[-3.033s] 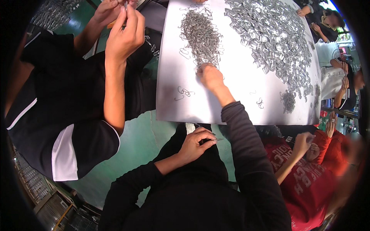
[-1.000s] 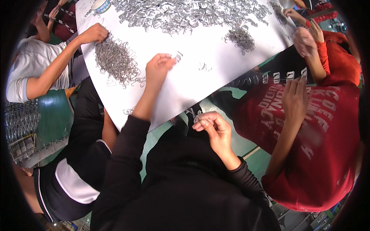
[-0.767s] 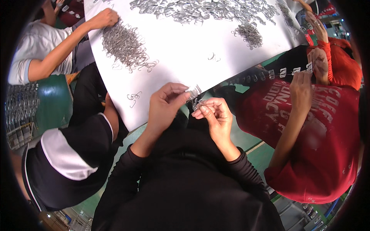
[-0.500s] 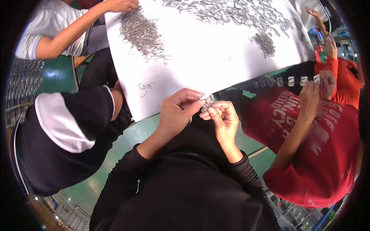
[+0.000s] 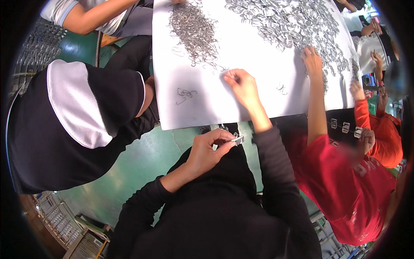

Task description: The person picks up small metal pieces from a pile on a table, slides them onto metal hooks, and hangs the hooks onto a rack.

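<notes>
My left hand (image 5: pixel 203 152) is closed in a pinch on a small shiny metal buckle (image 5: pixel 238 140), held over my lap in front of the table edge. My right hand (image 5: pixel 244 88) is stretched out over the white tabletop (image 5: pixel 258 103). Its curled thumb and forefinger come together at the near edge of a heap of thin wire hooks (image 5: pixel 198 36). Whether a hook is between those fingertips cannot be made out. A few loose hooks (image 5: pixel 185 94) lie apart, on the table's near left part.
A large heap of flat metal buckles (image 5: pixel 289 30) covers the table's far right. A co-worker's hand (image 5: pixel 312 62) reaches to it from the right, near a red shirt (image 5: pixel 345 190). Several buckles hang on a line (image 5: pixel 346 127). Another person in black and white (image 5: pixel 77 103) sits close on my left.
My right hand has left the metal piece and moved forward to the hooks. My left hand has lowered slightly, keeping the buckle. The co-worker on the right has reached onto the table.
</notes>
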### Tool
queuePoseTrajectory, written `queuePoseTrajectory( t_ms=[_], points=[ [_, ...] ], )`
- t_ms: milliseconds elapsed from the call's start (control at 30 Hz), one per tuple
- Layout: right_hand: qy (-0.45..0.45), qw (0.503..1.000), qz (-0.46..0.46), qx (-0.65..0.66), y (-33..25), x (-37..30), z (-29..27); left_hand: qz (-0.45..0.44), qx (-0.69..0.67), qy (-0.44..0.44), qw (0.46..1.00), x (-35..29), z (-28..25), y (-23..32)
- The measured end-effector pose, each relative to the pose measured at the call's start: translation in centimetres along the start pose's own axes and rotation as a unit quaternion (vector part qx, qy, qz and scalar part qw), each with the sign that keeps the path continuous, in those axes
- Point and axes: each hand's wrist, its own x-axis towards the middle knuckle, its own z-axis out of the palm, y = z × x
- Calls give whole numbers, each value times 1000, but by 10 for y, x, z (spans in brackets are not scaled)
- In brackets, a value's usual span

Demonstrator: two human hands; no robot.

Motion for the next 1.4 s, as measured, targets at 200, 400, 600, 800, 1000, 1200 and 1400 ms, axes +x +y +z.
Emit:
queuePoseTrajectory(
  t_ms=[200, 400, 600, 800, 1000, 1200, 1400],
  points=[
    [-104, 955, 89, -263, -9, 67, 41, 24, 12, 29, 999, -11, -1, -11],
    [-72, 990, 85, -86, 4, 63, 37, 29, 20, 43, 998, -15, -2, -4],
    [-46, 927, 242, 284, -3, 24, -9, 30, 29, 32, 999, -6, -2, -1],
    [15, 963, 105, 247, -53, -93, -79, 41, 39, 9, 998, 8, 4, 8],
    [95, 955, 120, 253, -50, -143, -86, 58, 72, -36, 995, 28, 18, 21],
    [229, 965, 62, 107, -51, -143, -84, 213, 162, -63, 961, 50, 39, 22],
    [285, 955, 16, 84, -38, -145, -92, 264, 159, -167, 937, 92, 40, 15]
  ],
)
